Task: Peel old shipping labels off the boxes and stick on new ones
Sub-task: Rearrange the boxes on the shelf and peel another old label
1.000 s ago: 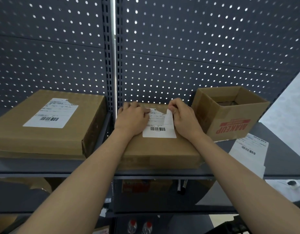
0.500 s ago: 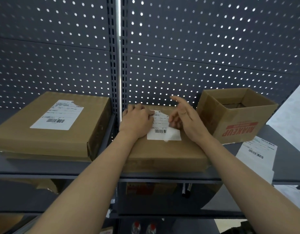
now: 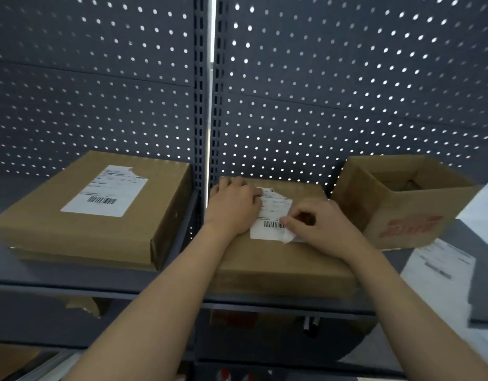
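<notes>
Head camera looks forward, close over shelf [image 3: 72, 281].

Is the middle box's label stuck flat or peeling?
Peeling at one corner: the label curls up off the middle box beside the right hand; the rest lies flat.

Blurred loose labels [image 3: 440, 261]; illegible print

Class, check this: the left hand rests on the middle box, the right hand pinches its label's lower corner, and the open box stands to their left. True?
No. In the head view the open box stands to their right. The left hand does rest on the middle box, and the right hand pinches the label at its lower corner.
</notes>
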Available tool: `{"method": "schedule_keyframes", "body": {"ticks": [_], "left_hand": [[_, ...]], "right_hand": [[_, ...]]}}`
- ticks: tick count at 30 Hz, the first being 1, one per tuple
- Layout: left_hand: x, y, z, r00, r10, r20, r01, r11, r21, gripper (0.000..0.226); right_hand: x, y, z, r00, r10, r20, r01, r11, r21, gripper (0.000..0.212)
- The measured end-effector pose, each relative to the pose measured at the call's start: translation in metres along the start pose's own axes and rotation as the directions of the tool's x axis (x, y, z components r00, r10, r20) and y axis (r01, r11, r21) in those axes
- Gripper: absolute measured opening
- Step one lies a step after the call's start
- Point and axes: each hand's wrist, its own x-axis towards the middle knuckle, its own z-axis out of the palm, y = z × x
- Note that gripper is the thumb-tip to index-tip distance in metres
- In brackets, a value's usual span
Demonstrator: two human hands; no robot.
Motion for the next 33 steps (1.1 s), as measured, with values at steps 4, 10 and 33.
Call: {"method": "schedule_keyframes", "body": {"ticks": [4,10,33], "left_hand": [[0.001,0.002,0.000,1.000,-0.010,-0.008,0.010,1.000,-0.002,0.042],[0.001,0.004,0.000,1.000,-0.007,-0.015,0.007,1.000,0.005,0.042],[0.001,0.002,-0.001,1.000,-0.021,0.001,0.021,0.999,-0.037,0.042]], "right_hand": [[0.001,-0.001,0.002,0.995,-0.093,-0.031,0.093,0.995,0.025,0.021],[-0.005,-0.003,0.000,0.938,-0.201,-0.281,0.248,0.958,0.143,0.023],[0.029,0.024,-0.004,0.889,0.351,-0.293,-0.257,0.914,0.314,0.029]]}}
